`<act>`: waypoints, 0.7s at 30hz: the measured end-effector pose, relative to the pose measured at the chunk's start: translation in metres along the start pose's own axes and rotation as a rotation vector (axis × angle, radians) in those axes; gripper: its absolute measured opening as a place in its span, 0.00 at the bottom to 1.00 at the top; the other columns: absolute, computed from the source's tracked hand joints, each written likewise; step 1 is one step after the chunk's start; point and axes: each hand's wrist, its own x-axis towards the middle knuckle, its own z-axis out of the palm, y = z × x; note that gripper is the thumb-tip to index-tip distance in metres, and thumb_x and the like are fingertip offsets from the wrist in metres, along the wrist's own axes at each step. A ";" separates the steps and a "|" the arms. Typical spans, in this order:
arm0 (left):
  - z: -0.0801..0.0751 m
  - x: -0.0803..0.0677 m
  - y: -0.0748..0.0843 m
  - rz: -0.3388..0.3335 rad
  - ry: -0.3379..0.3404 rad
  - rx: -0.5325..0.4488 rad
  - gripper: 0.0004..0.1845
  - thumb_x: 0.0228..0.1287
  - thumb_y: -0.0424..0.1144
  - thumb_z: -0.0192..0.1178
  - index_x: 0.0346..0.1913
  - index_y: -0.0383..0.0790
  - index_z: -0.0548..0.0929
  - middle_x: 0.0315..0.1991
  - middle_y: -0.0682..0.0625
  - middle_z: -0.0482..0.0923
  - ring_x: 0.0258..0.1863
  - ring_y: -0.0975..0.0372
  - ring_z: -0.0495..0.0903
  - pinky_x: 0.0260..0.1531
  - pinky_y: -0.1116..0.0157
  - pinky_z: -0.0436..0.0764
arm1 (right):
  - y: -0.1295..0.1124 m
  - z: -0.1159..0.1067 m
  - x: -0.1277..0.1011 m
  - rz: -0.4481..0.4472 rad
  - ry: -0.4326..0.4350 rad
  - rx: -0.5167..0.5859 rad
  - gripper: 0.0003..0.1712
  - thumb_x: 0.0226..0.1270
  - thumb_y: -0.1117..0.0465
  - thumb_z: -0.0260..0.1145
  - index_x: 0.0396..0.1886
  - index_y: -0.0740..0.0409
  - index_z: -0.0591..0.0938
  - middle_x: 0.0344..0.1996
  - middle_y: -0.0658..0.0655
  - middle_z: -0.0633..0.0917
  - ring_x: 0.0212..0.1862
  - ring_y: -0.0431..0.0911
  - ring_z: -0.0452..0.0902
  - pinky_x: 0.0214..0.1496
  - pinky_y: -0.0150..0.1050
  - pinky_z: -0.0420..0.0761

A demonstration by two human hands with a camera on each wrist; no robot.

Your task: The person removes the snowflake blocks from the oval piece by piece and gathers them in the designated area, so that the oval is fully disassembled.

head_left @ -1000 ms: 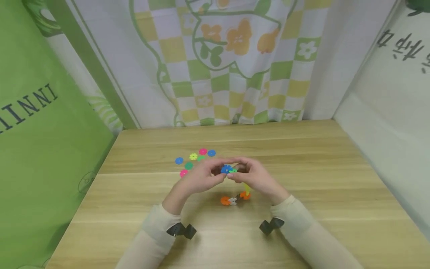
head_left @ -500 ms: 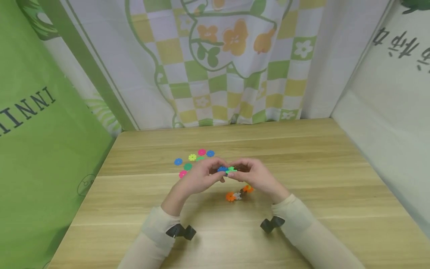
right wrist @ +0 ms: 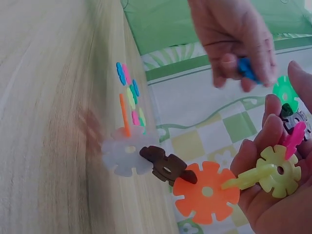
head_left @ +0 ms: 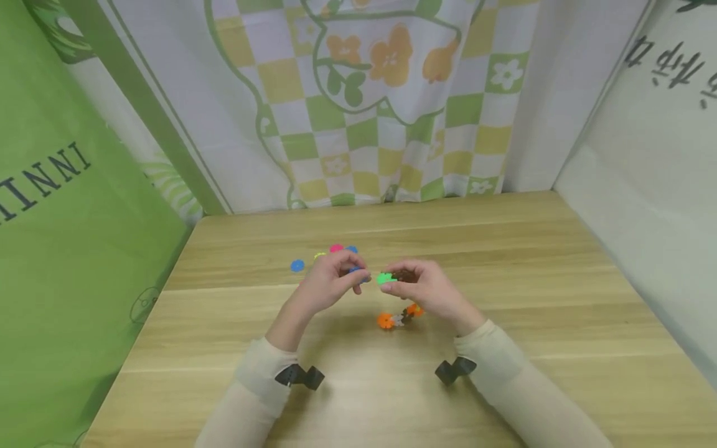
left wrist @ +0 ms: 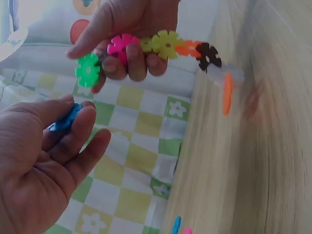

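My left hand (head_left: 335, 277) pinches a single blue snowflake disc (left wrist: 65, 119) between thumb and fingers, also seen from the right wrist as the blue disc (right wrist: 247, 69). My right hand (head_left: 417, 286) grips a chain of joined snowflake discs (left wrist: 165, 45): green (head_left: 384, 278) at the top, then pink, yellow-green, orange (right wrist: 206, 191), brown (right wrist: 165, 166), white (right wrist: 125, 150) and an orange end disc (head_left: 385, 320) touching the wooden table (head_left: 504, 298). A small gap separates the blue disc from the green one.
Several loose discs lie on the table beyond my left hand, among them a blue one (head_left: 297, 265) and a pink one (head_left: 336, 248). A checked flower curtain (head_left: 392, 93) hangs behind, a green panel (head_left: 67, 218) stands left, a white wall (head_left: 644, 205) right.
The blue disc, held against the green end of the chain a second ago, now sits apart from it in my left hand, which has drawn left. The chain's lower end shifted slightly.
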 end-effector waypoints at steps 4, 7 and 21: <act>-0.008 -0.002 -0.013 -0.099 0.017 0.114 0.07 0.69 0.40 0.63 0.43 0.40 0.82 0.33 0.54 0.83 0.28 0.60 0.80 0.26 0.64 0.79 | -0.001 -0.001 0.000 0.012 0.009 0.015 0.20 0.63 0.51 0.72 0.51 0.55 0.84 0.41 0.57 0.85 0.39 0.53 0.79 0.40 0.43 0.81; -0.013 -0.003 -0.027 -0.187 -0.001 0.200 0.08 0.69 0.39 0.62 0.46 0.40 0.84 0.37 0.54 0.82 0.34 0.61 0.80 0.34 0.63 0.82 | -0.002 -0.002 0.000 0.015 0.009 0.020 0.20 0.63 0.52 0.72 0.51 0.57 0.83 0.40 0.59 0.85 0.37 0.53 0.78 0.39 0.41 0.81; -0.029 -0.008 -0.054 -0.449 -0.076 0.334 0.18 0.71 0.34 0.57 0.61 0.37 0.78 0.49 0.44 0.78 0.24 0.58 0.77 0.21 0.65 0.77 | -0.003 -0.002 0.000 0.038 -0.017 0.020 0.21 0.63 0.53 0.73 0.52 0.58 0.83 0.42 0.62 0.84 0.38 0.53 0.78 0.40 0.41 0.81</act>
